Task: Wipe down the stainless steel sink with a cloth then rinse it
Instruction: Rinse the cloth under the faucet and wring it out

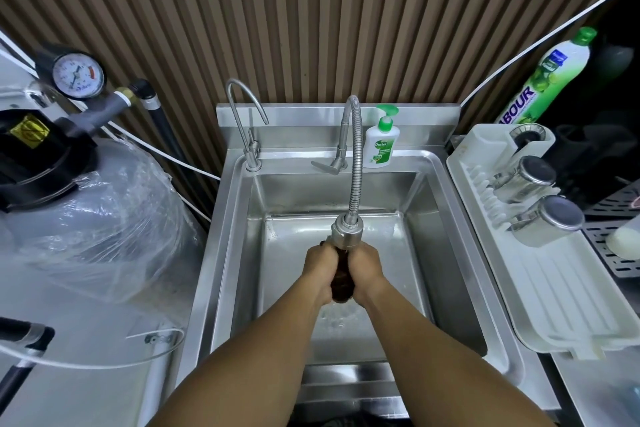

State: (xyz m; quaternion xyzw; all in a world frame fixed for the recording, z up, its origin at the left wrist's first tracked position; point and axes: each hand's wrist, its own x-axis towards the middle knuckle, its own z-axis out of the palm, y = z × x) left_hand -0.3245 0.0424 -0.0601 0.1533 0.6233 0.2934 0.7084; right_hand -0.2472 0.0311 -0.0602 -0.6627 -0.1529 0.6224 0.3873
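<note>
Head: Dettol bottle (379, 146) on sink (437, 253)

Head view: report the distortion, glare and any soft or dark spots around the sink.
Head view: strong wide-angle bending, so the wall slats fan outward and the dish soap bottle leans. Same view: soft glare on the sink walls and the plastic-wrapped tank. The left hand and right hand gripping the dark cloth look reasonably sharp. The far right corner sinks into shadow.
</note>
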